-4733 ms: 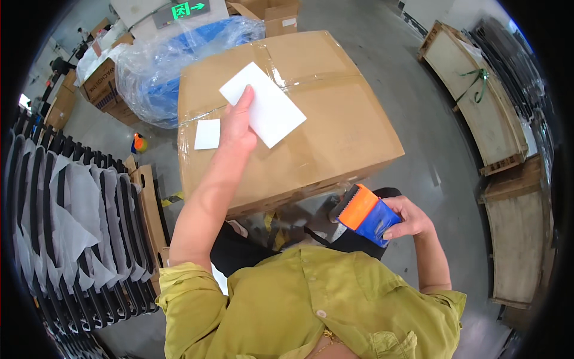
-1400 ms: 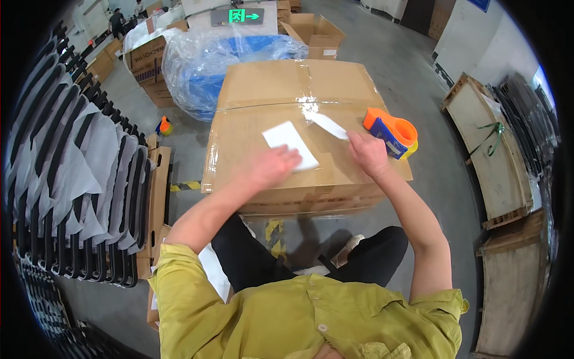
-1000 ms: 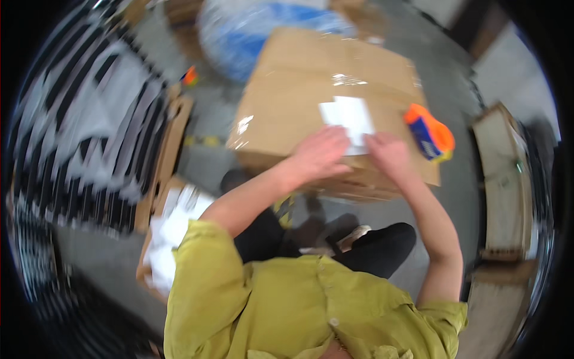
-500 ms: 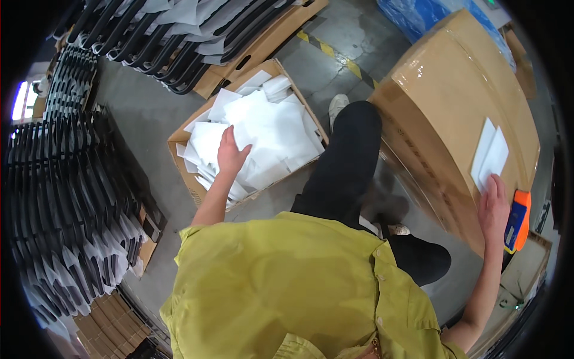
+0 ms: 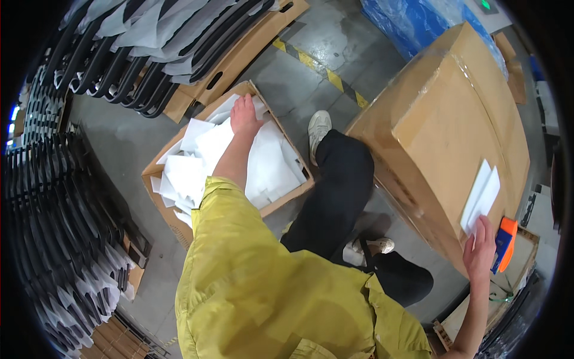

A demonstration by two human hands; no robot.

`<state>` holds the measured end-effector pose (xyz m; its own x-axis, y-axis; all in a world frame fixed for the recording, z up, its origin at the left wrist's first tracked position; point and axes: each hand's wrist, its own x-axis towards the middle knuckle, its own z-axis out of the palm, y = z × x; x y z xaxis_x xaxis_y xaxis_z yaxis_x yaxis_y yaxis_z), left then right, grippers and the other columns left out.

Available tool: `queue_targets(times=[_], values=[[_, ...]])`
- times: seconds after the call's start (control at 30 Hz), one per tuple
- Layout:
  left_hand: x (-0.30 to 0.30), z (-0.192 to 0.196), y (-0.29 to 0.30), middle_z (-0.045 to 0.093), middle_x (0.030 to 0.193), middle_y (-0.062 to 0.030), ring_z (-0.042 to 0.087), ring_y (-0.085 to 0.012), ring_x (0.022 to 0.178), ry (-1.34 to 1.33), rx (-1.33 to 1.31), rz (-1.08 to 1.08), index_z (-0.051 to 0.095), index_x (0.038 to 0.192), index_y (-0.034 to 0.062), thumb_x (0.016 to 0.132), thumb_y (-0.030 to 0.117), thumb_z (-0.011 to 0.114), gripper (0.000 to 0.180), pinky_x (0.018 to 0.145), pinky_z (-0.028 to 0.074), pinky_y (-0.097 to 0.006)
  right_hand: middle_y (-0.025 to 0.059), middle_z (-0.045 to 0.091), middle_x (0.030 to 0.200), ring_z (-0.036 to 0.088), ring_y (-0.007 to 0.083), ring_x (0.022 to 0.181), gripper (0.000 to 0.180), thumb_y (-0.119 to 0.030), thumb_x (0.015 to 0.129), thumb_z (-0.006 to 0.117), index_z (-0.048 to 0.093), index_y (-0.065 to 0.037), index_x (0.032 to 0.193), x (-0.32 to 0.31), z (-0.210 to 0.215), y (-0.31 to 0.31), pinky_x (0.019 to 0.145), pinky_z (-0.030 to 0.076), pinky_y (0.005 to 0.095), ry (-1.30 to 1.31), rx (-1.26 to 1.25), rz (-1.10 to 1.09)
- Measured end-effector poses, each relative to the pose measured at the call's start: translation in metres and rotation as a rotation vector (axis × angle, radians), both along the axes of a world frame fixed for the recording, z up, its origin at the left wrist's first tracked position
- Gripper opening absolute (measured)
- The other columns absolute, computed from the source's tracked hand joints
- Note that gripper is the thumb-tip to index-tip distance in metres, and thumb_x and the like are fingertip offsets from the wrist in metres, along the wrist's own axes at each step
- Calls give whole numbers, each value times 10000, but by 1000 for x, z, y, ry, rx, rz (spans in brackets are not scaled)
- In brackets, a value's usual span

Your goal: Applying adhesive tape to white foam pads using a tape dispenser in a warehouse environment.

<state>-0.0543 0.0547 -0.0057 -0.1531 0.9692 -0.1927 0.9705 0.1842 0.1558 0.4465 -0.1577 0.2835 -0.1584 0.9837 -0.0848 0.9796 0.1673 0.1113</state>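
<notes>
At the far left, stacked black frames (image 5: 60,215) fade into the dark rim, their ends hard to make out. Next stands an open carton (image 5: 167,214) heaped with white sheets (image 5: 215,146); the overlapping pieces and the left forearm hide the lower ones. The left hand (image 5: 245,116) lies over the heap near the carton's far wall, fingers extended, thumb apart, palm hidden. Right of the black-trousered leg (image 5: 341,185), a blue bundle (image 5: 412,24) in clear plastic is cut off by the top edge. Two overlapping white pieces (image 5: 485,194) lie on the closed carton (image 5: 439,137). The right hand (image 5: 478,248) has its fingertips at their near end; whether it pinches them cannot be told. Just beside it, an orange-and-blue tape dispenser (image 5: 505,245) shows only partly.
</notes>
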Motion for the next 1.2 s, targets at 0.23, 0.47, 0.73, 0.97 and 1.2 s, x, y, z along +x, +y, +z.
queue_targets(times=[0.23, 0.47, 0.73, 0.97, 1.2], values=[[-19, -33, 11, 545, 1104, -106, 520, -279, 1022, 28, -184, 84, 467, 1166, 179, 680, 191, 667, 526, 819, 445, -401, 217, 465, 1103, 498, 397, 957, 399, 61, 646, 488, 450, 41, 1043, -6, 3, 10, 772, 447, 417, -36, -41, -2], [-69, 68, -27, 626, 821, -132, 597, -339, 722, -139, 469, 152, 490, 1093, 172, 701, 258, 658, 435, 620, 475, -421, 214, 460, 1102, 489, 396, 957, 386, 52, 656, 482, 440, 41, 1039, -1, 0, 10, 760, 448, 418, -57, -20, 30], [-47, 129, -60, 529, 1132, -156, 491, -263, 1066, -462, -478, -257, 603, 1012, 34, 546, 318, 780, 574, 934, 359, -308, 191, 440, 1143, 471, 367, 1007, 400, 34, 663, 485, 423, 24, 1057, 3, -10, 2, 765, 458, 402, -97, 59, 48], [7, 5, -63, 480, 1191, -154, 429, -328, 1134, 12, -171, -493, 582, 1086, 125, 518, 362, 782, 647, 978, 336, -334, 172, 439, 1156, 474, 355, 1003, 395, 34, 673, 485, 424, 18, 1063, -13, -12, 7, 746, 464, 409, -66, 15, -33], [20, 20, -56, 603, 983, -76, 564, -267, 947, -171, -478, -453, 605, 978, 133, 529, 286, 771, 503, 766, 463, -389, 178, 443, 1165, 475, 362, 1018, 385, 31, 716, 461, 414, 23, 1098, -8, -12, 0, 803, 440, 410, -138, 48, -72]])
